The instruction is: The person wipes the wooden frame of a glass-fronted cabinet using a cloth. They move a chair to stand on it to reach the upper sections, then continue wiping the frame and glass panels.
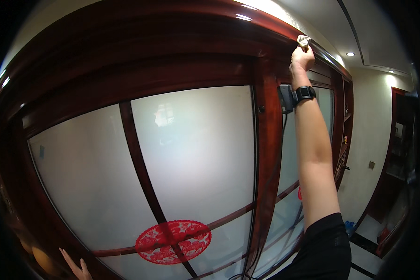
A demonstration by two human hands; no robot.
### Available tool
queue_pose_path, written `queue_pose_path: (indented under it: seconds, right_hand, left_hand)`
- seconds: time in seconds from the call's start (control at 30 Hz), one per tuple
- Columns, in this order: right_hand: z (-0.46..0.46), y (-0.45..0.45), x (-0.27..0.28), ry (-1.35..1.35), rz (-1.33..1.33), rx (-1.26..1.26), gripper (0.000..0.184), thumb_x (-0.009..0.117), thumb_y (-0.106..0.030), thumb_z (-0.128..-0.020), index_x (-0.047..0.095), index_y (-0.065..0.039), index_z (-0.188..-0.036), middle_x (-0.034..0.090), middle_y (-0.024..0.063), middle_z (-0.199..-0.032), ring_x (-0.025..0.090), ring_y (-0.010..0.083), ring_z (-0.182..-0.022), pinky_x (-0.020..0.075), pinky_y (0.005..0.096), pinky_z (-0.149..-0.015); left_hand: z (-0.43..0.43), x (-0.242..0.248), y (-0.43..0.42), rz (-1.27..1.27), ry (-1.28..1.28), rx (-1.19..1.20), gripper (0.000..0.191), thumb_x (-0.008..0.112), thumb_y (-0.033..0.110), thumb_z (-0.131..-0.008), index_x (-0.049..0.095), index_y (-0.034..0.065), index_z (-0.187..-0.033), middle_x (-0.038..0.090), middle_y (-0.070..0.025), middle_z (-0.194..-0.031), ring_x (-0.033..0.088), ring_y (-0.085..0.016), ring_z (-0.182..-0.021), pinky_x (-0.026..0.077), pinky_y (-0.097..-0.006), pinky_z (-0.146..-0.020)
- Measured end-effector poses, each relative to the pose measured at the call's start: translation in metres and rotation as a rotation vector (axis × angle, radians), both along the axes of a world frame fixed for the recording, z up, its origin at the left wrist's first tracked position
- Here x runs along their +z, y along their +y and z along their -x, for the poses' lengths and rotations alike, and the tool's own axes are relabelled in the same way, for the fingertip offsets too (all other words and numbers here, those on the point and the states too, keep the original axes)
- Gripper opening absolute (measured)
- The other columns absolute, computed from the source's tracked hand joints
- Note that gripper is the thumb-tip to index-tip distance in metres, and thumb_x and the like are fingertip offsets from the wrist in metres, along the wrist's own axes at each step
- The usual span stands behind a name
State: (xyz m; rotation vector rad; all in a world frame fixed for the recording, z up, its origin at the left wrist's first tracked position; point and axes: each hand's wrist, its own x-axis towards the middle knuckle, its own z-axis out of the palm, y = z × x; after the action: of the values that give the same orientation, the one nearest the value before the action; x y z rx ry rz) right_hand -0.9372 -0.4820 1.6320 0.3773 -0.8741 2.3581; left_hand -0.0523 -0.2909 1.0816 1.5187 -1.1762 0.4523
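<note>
High up at the right, my right hand (pixel 303 58) grips a crumpled whitish cloth (pixel 303 40). The cloth touches the glossy reddish-brown wooden cornice (pixel 266 23) above the sliding doors. A black strap with a dark box-shaped device (pixel 286 99) is on my right wrist, and a black cable hangs down from it. Low at the left edge, my left hand (pixel 77 266) is partly in view with its fingers apart. Nothing shows in it, and it is near the dark wooden door frame (pixel 61 224); whether it touches the wood I cannot tell.
Frosted glass panels (pixel 196 147) fill the doors before me, with a red round paper-cut (pixel 173 241) on one. Wooden shelves (pixel 343 133) stand at the right end. Beyond are a pale wall (pixel 367 133), a doorway frame (pixel 379 196) and a blue bag (pixel 350 227) on the floor.
</note>
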Motion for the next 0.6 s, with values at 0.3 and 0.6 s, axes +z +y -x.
queue_pose_path:
  seconds: [0.3,0.6]
  right_hand:
    - [-0.134,0.009,-0.028,0.225,0.045,-0.217,0.037,0.059,-0.006,-0.079,0.062,-0.001,-0.115,0.060,0.0238,-0.123,0.063,0.0444,-0.112,0.0510,0.0519,-0.099]
    - [-0.363,0.036,-0.053,0.587,0.201,-0.310,0.036,0.064,-0.001,-0.085,0.054,-0.006,-0.120,0.059,0.0147,-0.130,0.065,0.0409,-0.113,0.0577,0.0468,-0.089]
  left_hand:
    - [-0.012,-0.012,0.007,-0.030,-0.017,-0.085,0.080,0.057,0.033,-0.098,0.021,0.0098,-0.166,0.014,-0.0110,-0.174,0.014,-0.033,-0.160,0.014,-0.0508,-0.129]
    - [-0.012,0.001,0.021,-0.058,0.055,-0.184,0.088,0.061,0.027,-0.090,0.021,0.0073,-0.165,0.015,-0.0151,-0.173,0.015,-0.035,-0.159,0.016,-0.0501,-0.128]
